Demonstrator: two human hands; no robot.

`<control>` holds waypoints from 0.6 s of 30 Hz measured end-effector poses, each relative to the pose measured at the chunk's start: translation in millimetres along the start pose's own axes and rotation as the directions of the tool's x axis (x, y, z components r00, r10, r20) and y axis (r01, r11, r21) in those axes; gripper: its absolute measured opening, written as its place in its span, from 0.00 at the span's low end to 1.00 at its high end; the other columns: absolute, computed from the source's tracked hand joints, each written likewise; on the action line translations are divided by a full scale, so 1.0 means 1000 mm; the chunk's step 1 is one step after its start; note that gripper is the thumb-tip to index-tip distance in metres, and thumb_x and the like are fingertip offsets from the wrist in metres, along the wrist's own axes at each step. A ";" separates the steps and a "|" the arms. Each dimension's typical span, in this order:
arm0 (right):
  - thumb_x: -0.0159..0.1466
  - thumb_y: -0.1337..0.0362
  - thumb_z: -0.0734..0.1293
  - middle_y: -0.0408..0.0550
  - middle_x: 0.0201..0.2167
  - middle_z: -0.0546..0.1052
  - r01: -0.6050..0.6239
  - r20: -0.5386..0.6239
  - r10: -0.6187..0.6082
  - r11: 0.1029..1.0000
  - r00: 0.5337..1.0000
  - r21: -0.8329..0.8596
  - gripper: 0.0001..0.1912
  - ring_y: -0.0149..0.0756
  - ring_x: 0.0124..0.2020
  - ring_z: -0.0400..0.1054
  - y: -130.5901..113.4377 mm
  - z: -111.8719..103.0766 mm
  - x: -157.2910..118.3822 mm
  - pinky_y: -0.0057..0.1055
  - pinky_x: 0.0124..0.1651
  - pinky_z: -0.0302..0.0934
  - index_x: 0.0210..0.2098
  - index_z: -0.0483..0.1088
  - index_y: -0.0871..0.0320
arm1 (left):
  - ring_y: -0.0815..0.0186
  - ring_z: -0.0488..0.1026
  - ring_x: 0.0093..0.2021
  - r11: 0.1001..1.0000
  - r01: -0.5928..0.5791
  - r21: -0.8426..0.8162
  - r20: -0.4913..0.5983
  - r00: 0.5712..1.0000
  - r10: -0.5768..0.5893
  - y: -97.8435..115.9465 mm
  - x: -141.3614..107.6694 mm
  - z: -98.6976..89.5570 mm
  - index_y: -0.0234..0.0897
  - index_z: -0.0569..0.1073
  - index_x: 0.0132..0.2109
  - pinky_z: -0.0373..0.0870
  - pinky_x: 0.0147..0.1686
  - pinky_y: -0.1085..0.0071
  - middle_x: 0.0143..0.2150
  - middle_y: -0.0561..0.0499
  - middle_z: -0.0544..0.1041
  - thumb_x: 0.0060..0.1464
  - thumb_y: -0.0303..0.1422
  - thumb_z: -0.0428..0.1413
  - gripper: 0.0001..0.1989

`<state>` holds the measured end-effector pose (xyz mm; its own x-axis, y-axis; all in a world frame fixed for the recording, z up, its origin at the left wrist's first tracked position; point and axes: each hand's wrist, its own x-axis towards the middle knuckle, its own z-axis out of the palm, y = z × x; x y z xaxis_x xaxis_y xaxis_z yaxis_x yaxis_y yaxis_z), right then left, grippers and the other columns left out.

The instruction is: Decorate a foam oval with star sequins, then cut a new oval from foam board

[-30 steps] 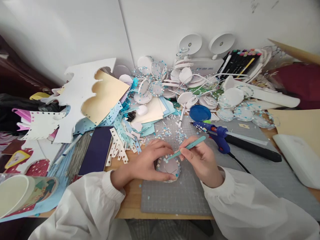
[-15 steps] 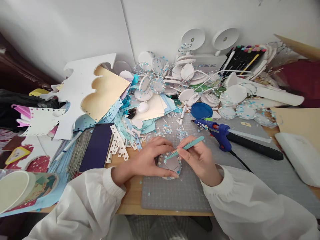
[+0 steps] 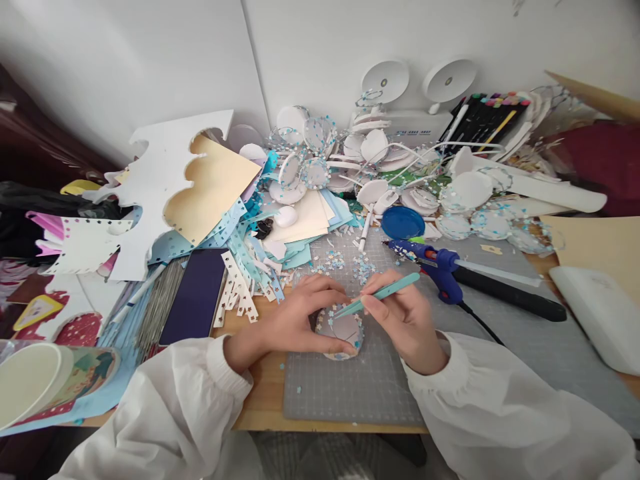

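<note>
My left hand (image 3: 295, 317) curls around a round white disc (image 3: 341, 328) trimmed with small pale blue and cream paper stars, thumb on its near edge and fingers at its far side. Between the thumb and fingers of my right hand (image 3: 400, 320) is a pair of teal tweezers (image 3: 385, 291). Their tips hover over or touch the disc's face; which of the two I cannot tell. The disc lies on a grey cutting mat (image 3: 355, 393). Just beyond both hands are loose paper stars (image 3: 364, 268) in small heaps.
A blue glue gun (image 3: 443, 270) lies to the right, its cord trailing forward. At left are a dark phone (image 3: 194, 293), punched paper strips (image 3: 239, 287) and a paper cup (image 3: 35, 387). Many star-trimmed white discs (image 3: 470, 193) pile up along the back, near a blue lid (image 3: 403, 223).
My right hand has shifted slightly right with the tweezers, and their tips have drawn back from the stars at the disc's left rim. My left hand stays put.
</note>
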<state>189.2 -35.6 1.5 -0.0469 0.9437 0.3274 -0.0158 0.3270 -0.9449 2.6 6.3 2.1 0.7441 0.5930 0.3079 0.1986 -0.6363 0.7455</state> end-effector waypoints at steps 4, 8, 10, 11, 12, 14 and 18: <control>0.62 0.64 0.66 0.43 0.27 0.68 -0.015 0.016 0.015 1.000 1.000 -0.010 0.03 0.31 0.26 0.64 -0.002 0.001 0.001 0.28 0.27 0.62 0.33 0.68 0.56 | 0.58 0.69 0.44 1.000 0.006 0.001 0.012 1.000 -0.006 0.002 0.000 -0.001 0.37 0.73 0.47 0.63 0.44 0.65 0.44 0.43 0.74 0.43 0.48 0.63 0.27; 0.62 0.63 0.66 0.43 0.27 0.69 -0.026 0.040 0.027 0.999 0.999 -0.035 0.03 0.31 0.27 0.66 -0.003 0.004 0.002 0.28 0.28 0.63 0.33 0.68 0.56 | 0.58 0.69 0.44 1.000 0.017 0.014 0.020 1.000 -0.017 0.005 0.001 -0.002 0.36 0.73 0.47 0.63 0.44 0.65 0.44 0.43 0.74 0.43 0.49 0.63 0.27; 0.62 0.62 0.66 0.43 0.27 0.69 -0.035 0.047 0.036 0.999 0.998 -0.040 0.04 0.31 0.26 0.65 -0.002 0.004 0.002 0.28 0.28 0.63 0.33 0.68 0.57 | 0.57 0.69 0.45 0.999 0.036 0.022 0.023 0.999 -0.037 0.004 0.002 -0.002 0.36 0.74 0.47 0.63 0.45 0.64 0.44 0.43 0.74 0.43 0.49 0.62 0.27; 0.62 0.62 0.66 0.44 0.27 0.69 -0.040 0.048 0.042 0.999 0.998 -0.036 0.05 0.31 0.26 0.65 -0.002 0.004 0.003 0.28 0.27 0.63 0.33 0.68 0.57 | 0.57 0.69 0.45 0.999 0.045 0.024 0.029 0.999 -0.045 0.004 0.002 -0.002 0.37 0.74 0.47 0.64 0.45 0.64 0.44 0.43 0.74 0.43 0.49 0.62 0.26; 0.62 0.61 0.67 0.43 0.27 0.69 -0.046 0.049 0.048 0.999 0.998 -0.027 0.06 0.31 0.26 0.65 -0.001 0.004 0.003 0.28 0.27 0.63 0.33 0.68 0.57 | 0.57 0.69 0.45 0.998 0.050 0.026 0.033 0.998 -0.051 0.003 0.002 -0.002 0.38 0.74 0.47 0.64 0.46 0.64 0.45 0.43 0.74 0.43 0.49 0.63 0.27; 0.61 0.60 0.67 0.43 0.26 0.68 -0.064 0.052 0.064 0.998 0.997 0.007 0.07 0.30 0.25 0.64 0.002 0.002 0.004 0.28 0.27 0.62 0.32 0.68 0.57 | 0.55 0.69 0.49 0.998 0.058 0.037 0.029 0.998 -0.059 0.004 0.001 -0.005 0.39 0.73 0.49 0.64 0.49 0.61 0.48 0.43 0.73 0.39 0.49 0.64 0.31; 0.59 0.58 0.68 0.42 0.26 0.68 -0.138 0.039 0.136 0.987 0.990 0.085 0.10 0.30 0.24 0.62 0.010 -0.003 0.006 0.29 0.26 0.60 0.30 0.69 0.58 | 0.49 0.63 0.58 0.987 0.108 0.117 -0.072 0.992 -0.101 0.026 -0.013 -0.018 0.42 0.65 0.59 0.59 0.58 0.53 0.59 0.39 0.65 0.32 0.50 0.67 0.45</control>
<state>191.7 -26.5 -6.0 -0.0873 0.9767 0.1960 -0.0940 0.1878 -0.9777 -13.4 -8.8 28.2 0.6726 0.6878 0.2730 0.3511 -0.6214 0.7005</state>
